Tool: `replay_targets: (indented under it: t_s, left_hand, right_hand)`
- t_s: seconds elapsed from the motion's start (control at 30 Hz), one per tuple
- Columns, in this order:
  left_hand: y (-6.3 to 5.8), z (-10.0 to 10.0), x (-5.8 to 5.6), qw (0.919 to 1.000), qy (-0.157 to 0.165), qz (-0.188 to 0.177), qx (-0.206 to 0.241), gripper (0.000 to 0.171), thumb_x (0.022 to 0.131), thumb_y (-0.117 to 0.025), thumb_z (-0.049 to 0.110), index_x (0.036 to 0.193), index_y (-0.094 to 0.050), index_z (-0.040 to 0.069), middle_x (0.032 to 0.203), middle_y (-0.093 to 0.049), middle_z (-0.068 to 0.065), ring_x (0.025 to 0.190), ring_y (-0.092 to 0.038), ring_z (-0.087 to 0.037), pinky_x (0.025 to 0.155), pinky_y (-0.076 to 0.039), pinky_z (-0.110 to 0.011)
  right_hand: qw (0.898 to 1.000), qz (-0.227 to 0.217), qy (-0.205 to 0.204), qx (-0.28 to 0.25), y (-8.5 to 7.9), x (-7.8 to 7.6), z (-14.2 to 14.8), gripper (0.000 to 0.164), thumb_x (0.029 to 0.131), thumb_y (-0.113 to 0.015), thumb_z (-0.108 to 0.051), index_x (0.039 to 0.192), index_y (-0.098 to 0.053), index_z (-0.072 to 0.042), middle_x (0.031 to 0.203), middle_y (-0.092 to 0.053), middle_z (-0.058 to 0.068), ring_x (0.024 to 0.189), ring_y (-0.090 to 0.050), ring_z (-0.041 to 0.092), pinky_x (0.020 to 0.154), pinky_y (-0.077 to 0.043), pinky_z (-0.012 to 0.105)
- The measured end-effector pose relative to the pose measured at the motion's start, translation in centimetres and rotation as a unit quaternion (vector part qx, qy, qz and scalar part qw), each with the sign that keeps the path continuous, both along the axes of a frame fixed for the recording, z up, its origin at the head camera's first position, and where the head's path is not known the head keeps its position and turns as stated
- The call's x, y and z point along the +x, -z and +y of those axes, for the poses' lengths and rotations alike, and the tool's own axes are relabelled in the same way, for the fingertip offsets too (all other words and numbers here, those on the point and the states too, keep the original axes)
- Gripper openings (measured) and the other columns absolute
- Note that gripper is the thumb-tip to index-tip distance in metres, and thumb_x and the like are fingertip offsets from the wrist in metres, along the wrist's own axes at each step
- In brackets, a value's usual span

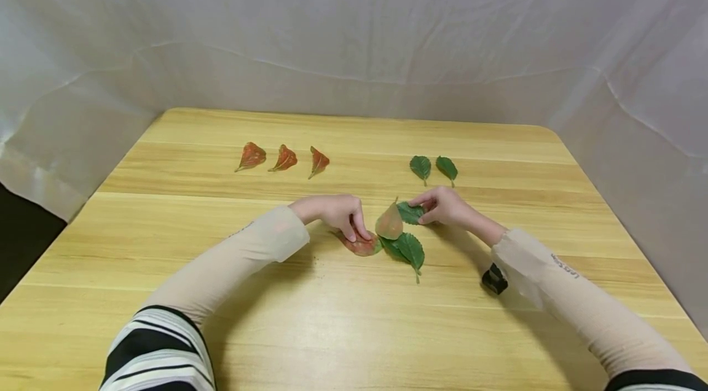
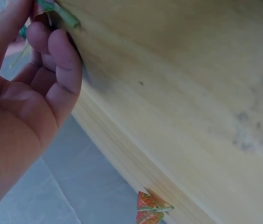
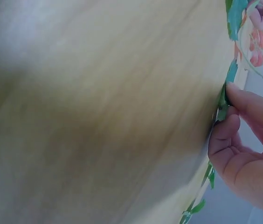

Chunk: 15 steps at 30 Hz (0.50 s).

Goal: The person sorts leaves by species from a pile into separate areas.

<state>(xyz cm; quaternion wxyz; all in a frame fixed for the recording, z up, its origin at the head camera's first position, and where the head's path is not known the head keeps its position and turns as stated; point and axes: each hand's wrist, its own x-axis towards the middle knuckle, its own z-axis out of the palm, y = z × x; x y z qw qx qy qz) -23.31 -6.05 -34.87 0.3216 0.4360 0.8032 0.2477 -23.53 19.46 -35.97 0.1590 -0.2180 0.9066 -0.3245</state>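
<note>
Near the middle of the table, my left hand (image 1: 344, 214) pinches a red leaf with a green tip (image 1: 364, 247). In the left wrist view that leaf's stem end (image 2: 68, 17) sticks out past the fingers. My right hand (image 1: 445, 206) pinches a green leaf (image 1: 408, 213) by its right side, between thumb and fingers. Between the hands lies an orange-green leaf (image 1: 389, 223), its stem pointing away from me. Below it, a green leaf (image 1: 412, 249) overlaps another green leaf (image 1: 390, 247). Together these leaves form a touching cluster.
Three red leaves (image 1: 284, 158) lie in a row at the back left of the wooden table (image 1: 354, 342). Two green leaves (image 1: 420, 166) lie at the back right. A small black object (image 1: 494, 279) is beside the right sleeve. Pale curtains (image 1: 354, 22) surround the table's back and sides.
</note>
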Motion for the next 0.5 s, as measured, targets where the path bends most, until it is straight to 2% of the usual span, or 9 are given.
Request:
replay_targets:
  t_s: [0.1,0.2,0.43,0.5]
  left_hand:
    - [0.1,0.0,-0.1,1.0,0.003,0.001,0.003,0.023,0.073,-0.068,-0.003,0.095,-0.069,0.002,0.097,-0.065,-0.009,0.089,-0.06,-0.012,0.073,-0.045,-0.018]
    - [0.2,0.0,-0.2,1.0,0.006,0.004,0.005,0.023,0.073,-0.069,-0.003,0.095,-0.069,0.002,0.096,-0.065,-0.009,0.089,-0.06,-0.011,0.073,-0.045,-0.017]
    - [0.2,-0.1,-0.1,0.9999,0.006,0.008,0.003,0.023,0.073,-0.069,-0.003,0.095,-0.069,0.003,0.095,-0.065,-0.009,0.085,-0.06,-0.01,0.071,-0.045,-0.017]
    - [0.2,-0.1,-0.1,1.0,0.004,0.007,0.003,0.023,0.073,-0.069,-0.003,0.095,-0.069,0.003,0.095,-0.066,-0.008,0.084,-0.06,-0.009,0.071,-0.045,-0.017]
  right_hand:
    - [1.0,-0.006,-0.005,-0.011,-0.1,0.0,0.2,0.032,0.073,-0.068,0.004,0.105,-0.064,0.006,0.086,-0.063,0.011,0.065,-0.044,0.015,0.056,-0.038,0.026]
    - [1.0,-0.016,-0.003,-0.023,-0.2,0.1,0.5,0.03,0.075,-0.067,0.004,0.104,-0.064,0.006,0.091,-0.063,0.014,0.066,-0.043,0.015,0.057,-0.038,0.026]
    - [0.999,-0.016,0.023,-0.027,-0.8,0.1,1.3,0.028,0.078,-0.066,-0.001,0.105,-0.064,0.005,0.106,-0.06,0.021,0.087,-0.056,0.021,0.07,-0.047,0.029]
    - [0.999,-0.021,0.036,-0.031,-1.1,0.0,1.6,0.029,0.078,-0.066,-0.002,0.106,-0.063,0.006,0.104,-0.061,0.021,0.085,-0.058,0.021,0.067,-0.048,0.03]
